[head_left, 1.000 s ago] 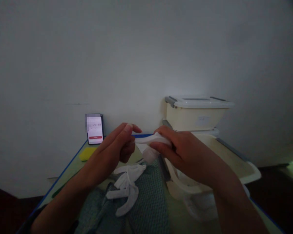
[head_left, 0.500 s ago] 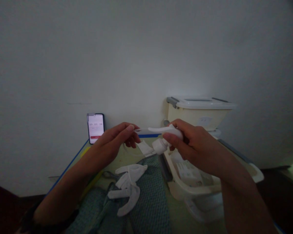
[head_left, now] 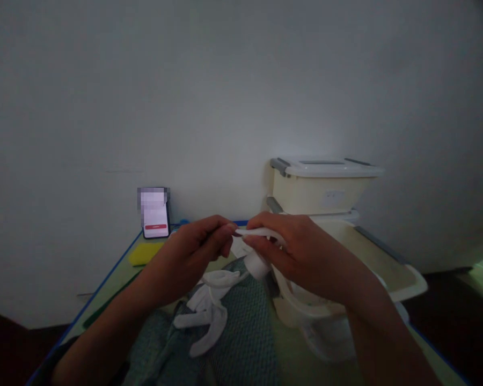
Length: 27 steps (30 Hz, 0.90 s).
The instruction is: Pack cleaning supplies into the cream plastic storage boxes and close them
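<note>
My left hand [head_left: 197,251] and my right hand [head_left: 295,249] meet in the middle of the view, both closed on a small white cloth [head_left: 253,252]. The left fingers pinch its left end; the right hand holds the bunched part, which hangs down a little below the fingers. Beneath the hands a heap of white cloth pieces [head_left: 207,305] lies on a green knitted cloth [head_left: 245,332] spread over the table [head_left: 116,279].
A phone [head_left: 155,213] with a lit screen leans on the wall at the back left, a yellow sponge [head_left: 143,253] in front of it. At the right stand cream plastic boxes: a lidded one [head_left: 326,185] and an open tub [head_left: 402,284].
My hands have drawn closer together and dropped slightly. The stretch of white cloth between them is shorter than half a second ago.
</note>
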Each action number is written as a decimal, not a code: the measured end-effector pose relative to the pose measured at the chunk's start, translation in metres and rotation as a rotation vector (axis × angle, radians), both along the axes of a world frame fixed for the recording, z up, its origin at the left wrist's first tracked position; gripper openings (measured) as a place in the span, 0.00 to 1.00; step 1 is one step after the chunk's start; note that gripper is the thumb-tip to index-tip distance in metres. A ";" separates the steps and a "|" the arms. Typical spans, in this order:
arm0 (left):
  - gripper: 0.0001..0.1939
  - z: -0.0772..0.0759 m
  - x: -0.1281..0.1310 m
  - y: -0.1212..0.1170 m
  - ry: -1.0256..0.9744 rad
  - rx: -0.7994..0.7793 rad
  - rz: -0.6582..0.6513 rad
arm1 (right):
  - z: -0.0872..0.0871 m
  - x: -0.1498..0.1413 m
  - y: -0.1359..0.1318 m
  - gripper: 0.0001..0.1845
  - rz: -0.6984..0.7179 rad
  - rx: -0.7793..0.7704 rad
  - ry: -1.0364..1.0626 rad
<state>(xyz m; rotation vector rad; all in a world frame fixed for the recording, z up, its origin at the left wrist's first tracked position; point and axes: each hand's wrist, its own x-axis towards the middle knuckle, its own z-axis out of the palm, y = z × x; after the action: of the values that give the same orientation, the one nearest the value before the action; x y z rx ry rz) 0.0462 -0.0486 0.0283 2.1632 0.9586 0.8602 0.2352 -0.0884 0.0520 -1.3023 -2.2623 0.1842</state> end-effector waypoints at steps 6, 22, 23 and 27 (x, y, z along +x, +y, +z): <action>0.11 -0.002 0.007 -0.005 -0.113 -0.100 0.017 | -0.002 -0.005 0.002 0.14 -0.045 0.059 -0.129; 0.07 0.009 -0.001 -0.005 -0.220 -0.154 0.034 | -0.003 -0.003 0.006 0.10 0.083 0.049 0.076; 0.07 0.008 0.000 -0.006 -0.222 -0.157 0.022 | -0.004 -0.004 0.005 0.11 0.077 0.049 0.072; 0.06 0.009 -0.003 -0.005 -0.240 -0.124 0.024 | -0.005 -0.004 0.006 0.10 0.030 0.075 0.067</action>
<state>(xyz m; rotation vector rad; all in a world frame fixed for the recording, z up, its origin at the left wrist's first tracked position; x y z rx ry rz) 0.0428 -0.0536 0.0371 1.8975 0.8931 1.0181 0.2314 -0.0820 0.0466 -1.2062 -2.2118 0.1493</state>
